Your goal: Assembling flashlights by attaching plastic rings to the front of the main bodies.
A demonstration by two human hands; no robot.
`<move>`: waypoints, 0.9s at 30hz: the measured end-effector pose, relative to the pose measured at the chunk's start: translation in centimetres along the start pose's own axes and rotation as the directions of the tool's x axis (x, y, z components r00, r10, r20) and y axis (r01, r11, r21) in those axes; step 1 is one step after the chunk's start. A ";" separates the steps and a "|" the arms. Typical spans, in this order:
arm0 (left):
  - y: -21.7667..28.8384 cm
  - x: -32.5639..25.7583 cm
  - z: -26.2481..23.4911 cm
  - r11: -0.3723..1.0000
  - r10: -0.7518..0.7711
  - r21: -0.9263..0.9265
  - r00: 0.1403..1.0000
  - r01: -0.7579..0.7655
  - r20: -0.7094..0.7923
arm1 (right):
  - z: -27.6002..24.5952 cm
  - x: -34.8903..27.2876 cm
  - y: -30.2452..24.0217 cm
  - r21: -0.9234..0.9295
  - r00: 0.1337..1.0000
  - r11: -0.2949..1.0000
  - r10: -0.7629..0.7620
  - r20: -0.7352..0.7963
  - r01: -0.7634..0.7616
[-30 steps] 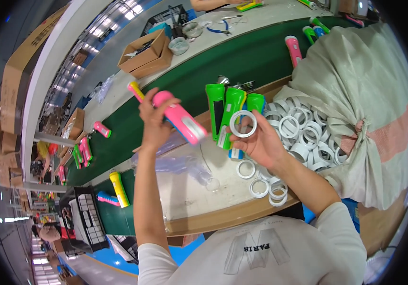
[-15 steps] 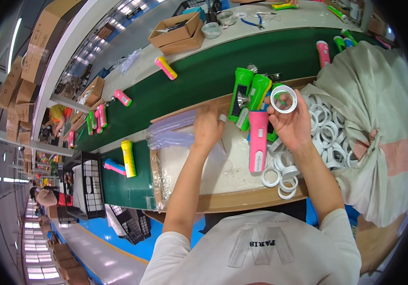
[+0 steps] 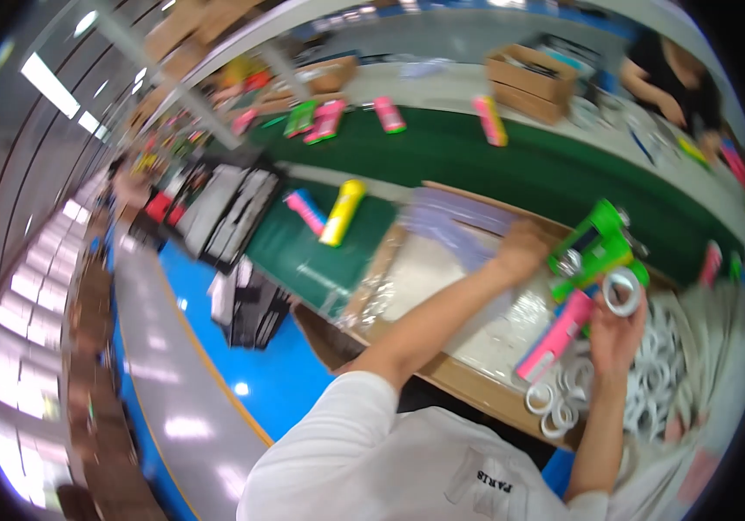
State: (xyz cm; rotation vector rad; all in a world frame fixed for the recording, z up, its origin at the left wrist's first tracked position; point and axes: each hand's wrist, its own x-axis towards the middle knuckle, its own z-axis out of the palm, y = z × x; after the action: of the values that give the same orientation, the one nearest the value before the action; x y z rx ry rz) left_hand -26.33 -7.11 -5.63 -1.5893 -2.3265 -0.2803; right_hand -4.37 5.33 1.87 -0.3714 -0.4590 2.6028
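Observation:
My right hand (image 3: 617,337) holds a white plastic ring (image 3: 622,293) upright by its edge. My left hand (image 3: 524,249) is over the far side of a shallow cardboard tray (image 3: 476,369), close to several green flashlights (image 3: 596,239); its fingers are smeared by motion. Between the hands and nearer to me, a pink flashlight (image 3: 554,339) lies at a slant. Loose white rings (image 3: 646,369) are heaped beside my right wrist, and a few more (image 3: 554,408) lie by the tray's near edge. Purplish plastic film (image 3: 450,217) covers the tray's far left corner.
Beyond the tray runs a green belt (image 3: 442,143) bearing scattered flashlights. A yellow flashlight (image 3: 343,213) lies on a green surface to the left, near black crates (image 3: 233,213). A pale sack (image 3: 724,347) stands at the right. Across the belt, a person (image 3: 672,82) works beside a cardboard box (image 3: 528,82).
The whole view has swung left, so the bench sits farther right and tilted. The ring stays in my right hand. My left hand is nearer the green flashlights.

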 end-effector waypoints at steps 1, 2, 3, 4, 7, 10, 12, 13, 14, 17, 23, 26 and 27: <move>0.7 0.3 -1.5 0.999 -0.017 -0.032 0.999 0.016 -0.039 | -0.5 -0.5 -0.6 -0.024 0.994 0.999 0.033 0.100 -0.031; 1.9 0.8 -3.6 0.997 -0.028 -0.070 0.997 0.023 -0.072 | -0.4 -0.8 -0.6 -0.046 0.993 0.999 0.017 0.117 -0.011; 2.2 1.2 -6.4 0.978 -0.147 -0.160 0.987 0.136 -0.063 | -0.6 -0.7 -0.3 -0.079 0.989 0.997 0.019 0.146 -0.008; 3.0 1.5 -8.9 0.937 -0.245 -0.265 0.969 0.226 -0.039 | -0.3 -0.9 -0.1 -0.103 0.987 0.995 0.019 0.161 -0.002; 5.2 0.9 -14.1 0.679 -0.381 -0.727 0.895 0.102 -0.230 | -0.3 -0.4 0.6 -0.142 0.985 0.989 0.052 0.166 -0.028; 6.8 1.6 -14.7 0.629 -0.297 -0.777 0.916 -0.026 -0.271 | -0.6 -0.5 -0.4 -0.121 0.977 0.992 0.066 0.203 -0.041; 6.6 1.8 -11.5 0.774 -0.209 -0.632 0.933 -0.026 -0.294 | -0.6 -0.2 -0.5 -0.027 0.999 1.000 0.013 0.032 -0.012; 6.0 1.5 -11.3 0.829 -0.195 -0.558 0.952 0.031 -0.237 | -0.8 0.1 -0.6 0.009 0.989 0.997 0.070 0.129 -0.072; 5.1 1.0 -11.2 0.833 -0.248 -0.540 0.954 0.123 -0.166 | -0.5 0.8 -0.2 0.073 0.977 0.990 0.109 0.185 -0.124; 3.3 0.1 -11.2 0.884 -0.292 -0.390 0.956 0.257 -0.032 | 0.9 1.1 0.0 0.057 0.982 0.992 0.106 0.155 -0.116; 8.2 -1.1 -11.0 0.859 -0.133 -0.498 0.991 0.115 0.001 | 0.3 -0.2 -1.9 0.013 0.995 1.000 -0.014 0.103 0.013; 12.9 -5.0 -12.8 0.780 -0.115 -0.560 0.944 0.278 0.309 | -0.3 -0.2 -2.0 0.041 0.994 0.999 -0.027 0.110 0.023; 14.0 -6.2 -13.3 0.833 -0.098 -0.474 0.920 0.285 0.380 | -0.1 0.0 -1.8 0.052 0.993 0.999 -0.015 0.120 0.008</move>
State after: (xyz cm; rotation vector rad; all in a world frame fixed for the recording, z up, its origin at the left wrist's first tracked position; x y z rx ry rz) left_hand -9.32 -11.81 4.39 -1.7415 -2.8684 -0.8091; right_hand -3.60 6.80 2.48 -0.1943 -0.4321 2.6299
